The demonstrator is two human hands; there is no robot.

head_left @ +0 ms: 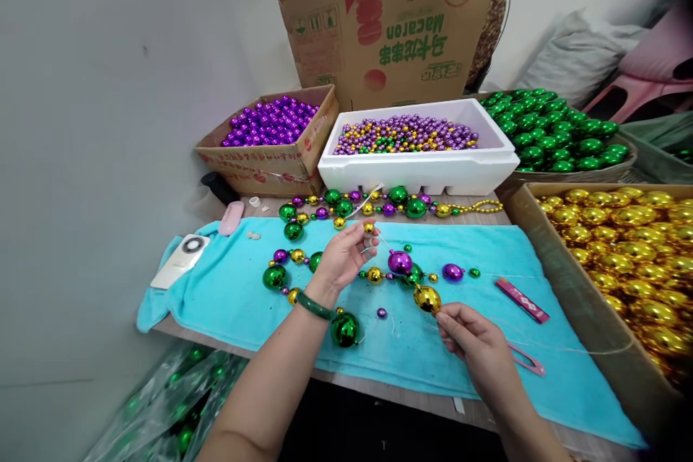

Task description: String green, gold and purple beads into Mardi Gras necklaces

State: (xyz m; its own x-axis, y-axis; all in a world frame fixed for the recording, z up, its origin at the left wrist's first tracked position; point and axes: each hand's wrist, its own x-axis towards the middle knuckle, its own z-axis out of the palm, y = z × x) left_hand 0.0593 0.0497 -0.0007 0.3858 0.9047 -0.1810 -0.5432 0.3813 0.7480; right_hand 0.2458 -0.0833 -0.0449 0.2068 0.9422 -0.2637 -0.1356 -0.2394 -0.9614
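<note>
My left hand (346, 258), with a green bangle at the wrist, pinches a small gold bead (369, 229) on a thin string. A larger purple bead (400, 263) is on the string between my hands. My right hand (476, 343) grips a big gold bead (427, 299) between thumb and fingers. Below them, a strand of purple, gold and green beads (275, 276) rests on the blue towel (216, 303). A loose purple bead (452, 272), a small purple bead (382, 313) and a big green bead (345, 330) lie near my hands.
Behind the towel lies a finished-looking bead garland (416, 207). A white foam box (416, 167) and cardboard boxes (260, 170) hold many beads; another gold-bead box (585, 317) borders the right. A pink clip (528, 361), magenta packet (521, 300) and white device (180, 261) lie on the towel.
</note>
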